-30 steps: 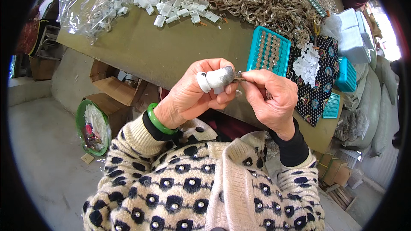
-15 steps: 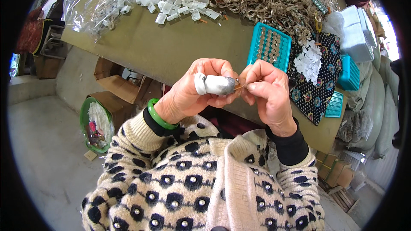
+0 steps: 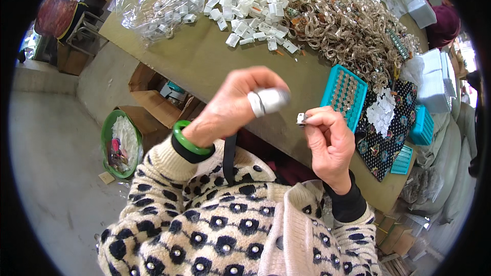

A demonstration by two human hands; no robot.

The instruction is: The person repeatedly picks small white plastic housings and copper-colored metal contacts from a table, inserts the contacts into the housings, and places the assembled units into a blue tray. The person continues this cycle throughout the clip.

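Observation:
My right hand [image 3: 331,145] pinches a small white plastic piece [image 3: 300,118] with a dark or metallic edge between thumb and fingertips, above the near side of the table. To its left, apart from it, my left hand [image 3: 238,97] is raised. One of its fingers carries a white wrapping [image 3: 268,101] with a grey, worn tip. The left fingertips are blurred, so whether they hold anything is hidden. Just beyond my right hand lies a teal tray [image 3: 361,97] with rows of small round metallic pieces.
On the olive table [image 3: 189,66] lie a heap of white plastic pieces [image 3: 255,7], a tangle of clear looped strands [image 3: 348,30] and a plastic bag [image 3: 148,5]. White flakes [image 3: 381,112] rest on patterned dark cloth [image 3: 369,145]. A green basket [image 3: 106,143] stands on the floor.
My hands were together at a small piece with a thin orange strip; now they are apart. The right hand holds the white piece, and the left has drawn away. The view has shifted.

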